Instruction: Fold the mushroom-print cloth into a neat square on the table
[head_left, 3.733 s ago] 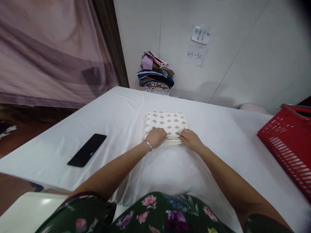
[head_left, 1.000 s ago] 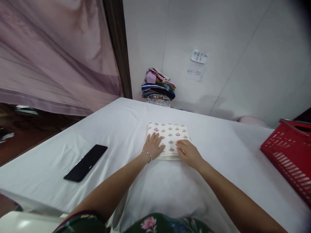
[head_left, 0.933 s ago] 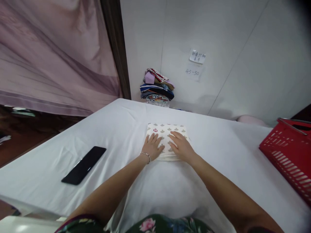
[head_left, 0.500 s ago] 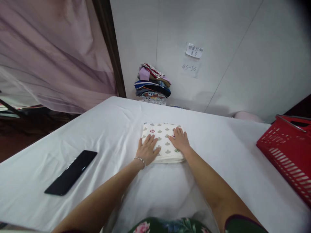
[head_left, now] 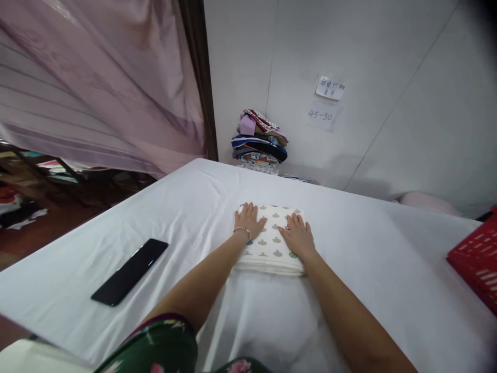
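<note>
A folded cream cloth (head_left: pixel 272 248) with small printed motifs lies on the white-sheeted table (head_left: pixel 349 248). My left hand (head_left: pixel 249 219) rests flat on the cloth's far left part, fingers stretched out, a thin bracelet on the wrist. My right hand (head_left: pixel 298 235) lies flat on its right part, fingers spread. Neither hand holds anything.
A black phone (head_left: pixel 130 271) lies on the sheet at the left. A red plastic basket (head_left: pixel 476 259) stands at the right edge. A pile of folded cloths (head_left: pixel 259 140) sits against the white wall at the back, under two paper notes (head_left: pixel 329 88). A pinkish curtain (head_left: pixel 97 88) hangs at the left.
Both hands went from the cloth's near edge, fingers curled, to lying flat, then slid toward its far side. The view shifted, so the basket sits more out of frame.
</note>
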The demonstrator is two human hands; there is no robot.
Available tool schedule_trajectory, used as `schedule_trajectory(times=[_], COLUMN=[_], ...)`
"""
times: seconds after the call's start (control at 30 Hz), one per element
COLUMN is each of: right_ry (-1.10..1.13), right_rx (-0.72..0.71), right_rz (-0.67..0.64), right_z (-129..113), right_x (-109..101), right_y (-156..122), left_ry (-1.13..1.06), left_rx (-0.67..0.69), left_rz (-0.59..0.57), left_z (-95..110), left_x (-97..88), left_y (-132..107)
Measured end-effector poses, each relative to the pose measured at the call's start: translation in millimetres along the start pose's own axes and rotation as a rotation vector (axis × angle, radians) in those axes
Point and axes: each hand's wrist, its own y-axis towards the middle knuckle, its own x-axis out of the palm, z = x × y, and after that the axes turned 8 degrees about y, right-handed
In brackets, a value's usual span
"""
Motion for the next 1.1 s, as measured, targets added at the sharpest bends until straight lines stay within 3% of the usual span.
schedule_trajectory(times=[0.13,0.27,0.4,0.63,0.9,1.1], right_ry=[0.009,-0.009,-0.019,-0.006,0.02,0.116], right_rx=[0.01,0.026,-0.086,0.004,-0.013,0.0], right_rz=[-0.016,-0.044,0.041,-0.082,-0.114,-0.105], right_z=[-1.1,-12.3,-20.1,8.9,18.0,31.1], right_x=[-0.4,-11.6,-24.4,-2.0,-3.2,-10.7], right_y=[0.3,9.0,29.4,48.9,37.8,0.9], left_ry=[0.001,0.011,0.011,-0.025,-0.074,-0.156], left_rx=[0.01,0.01,0.01,0.024,0.024,-0.022], left_rz=[0.01,0.016,0.025,0.011,0.008,0.075], left_z=[-7.7,-6.9,-5.9,-5.2,-8.2,-15.0], left_x=[15.4,14.6,13.3,11.1,13.5,14.3], left_y=[1.8,2.2,2.0,-1.6,0.0,2.0])
